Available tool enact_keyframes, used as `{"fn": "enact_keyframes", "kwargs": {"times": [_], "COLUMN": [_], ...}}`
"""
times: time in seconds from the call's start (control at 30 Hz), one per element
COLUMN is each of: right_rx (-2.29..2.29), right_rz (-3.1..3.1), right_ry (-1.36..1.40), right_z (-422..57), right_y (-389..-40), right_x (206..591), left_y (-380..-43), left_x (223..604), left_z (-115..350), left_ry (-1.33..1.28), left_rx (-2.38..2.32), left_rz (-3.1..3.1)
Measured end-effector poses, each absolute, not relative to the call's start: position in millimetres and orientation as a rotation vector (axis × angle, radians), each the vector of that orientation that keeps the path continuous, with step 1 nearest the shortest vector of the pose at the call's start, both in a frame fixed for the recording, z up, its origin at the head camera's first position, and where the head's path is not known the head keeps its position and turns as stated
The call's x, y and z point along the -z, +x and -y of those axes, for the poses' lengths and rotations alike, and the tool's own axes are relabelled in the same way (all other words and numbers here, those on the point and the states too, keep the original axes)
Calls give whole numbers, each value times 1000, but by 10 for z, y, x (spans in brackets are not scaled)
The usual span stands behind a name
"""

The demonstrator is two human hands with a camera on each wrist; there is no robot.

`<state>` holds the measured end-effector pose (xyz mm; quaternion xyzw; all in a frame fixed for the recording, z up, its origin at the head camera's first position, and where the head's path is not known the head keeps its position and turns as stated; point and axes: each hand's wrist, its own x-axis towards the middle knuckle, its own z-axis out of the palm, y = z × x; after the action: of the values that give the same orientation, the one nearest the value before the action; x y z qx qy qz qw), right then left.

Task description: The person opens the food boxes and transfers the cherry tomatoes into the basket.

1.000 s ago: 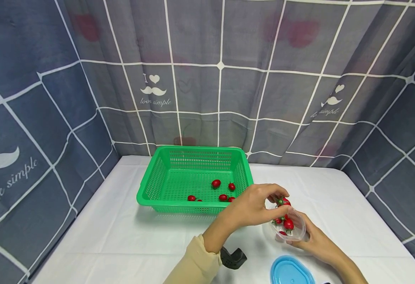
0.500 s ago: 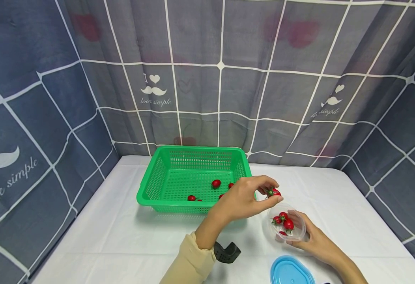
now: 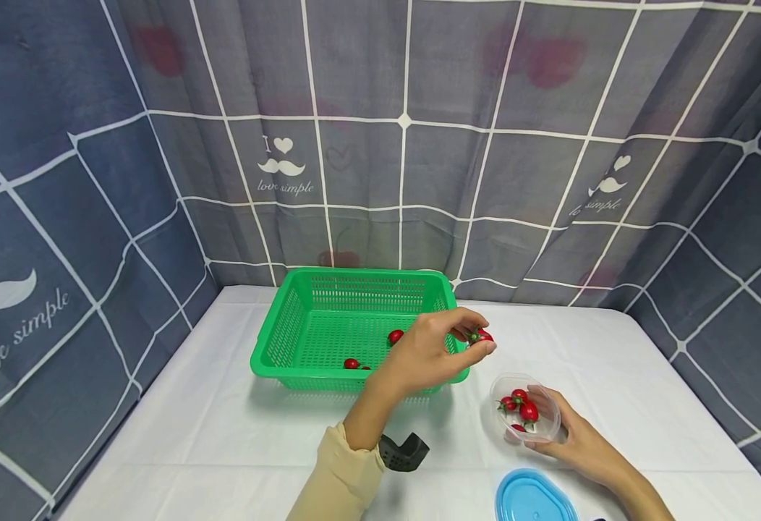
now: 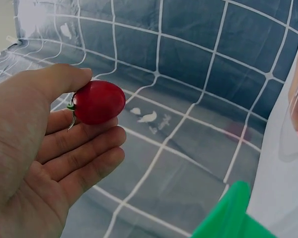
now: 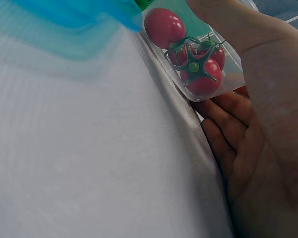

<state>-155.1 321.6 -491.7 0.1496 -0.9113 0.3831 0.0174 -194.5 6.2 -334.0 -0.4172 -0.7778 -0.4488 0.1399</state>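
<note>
My left hand (image 3: 422, 347) pinches a red cherry tomato (image 4: 99, 102) with a green stem between thumb and fingers, above the right end of a green plastic basket (image 3: 354, 379). Inside the basket lie cherry tomatoes, one (image 3: 396, 336) near the middle and another (image 3: 351, 363) by the front wall; the left hand hides part of the basket. On the right, my right hand (image 3: 579, 441) holds a clear plastic tub (image 3: 550, 427) by its side. Several cherry tomatoes (image 5: 203, 77) with green stems sit in that tub.
A blue lid (image 3: 533, 498) lies on the white-covered table (image 3: 179, 441) in front of the tub. Dark grid-patterned curtains (image 3: 367, 166) enclose the table at the back and both sides. A black wrist mount (image 3: 404, 454) sticks out from the left wrist.
My left hand has lifted the cherry tomato out of the clear tub and carried it left and away from me, over the basket's right end. The right hand and tub have stayed still.
</note>
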Motion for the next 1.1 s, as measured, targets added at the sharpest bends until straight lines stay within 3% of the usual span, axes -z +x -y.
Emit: {"fn": "enact_keyframes", "kwargs": {"times": [1.1], "right_rx": [-1228], "right_rz": [2824], "right_ry": [456], "right_z": [-3208], "right_y": [-1539], "right_x": [4908], "left_y": [-2252], "left_x": [3396], "left_z": [624], "left_ry": [-831], "left_rx": [1333], "left_rz": [2286]}}
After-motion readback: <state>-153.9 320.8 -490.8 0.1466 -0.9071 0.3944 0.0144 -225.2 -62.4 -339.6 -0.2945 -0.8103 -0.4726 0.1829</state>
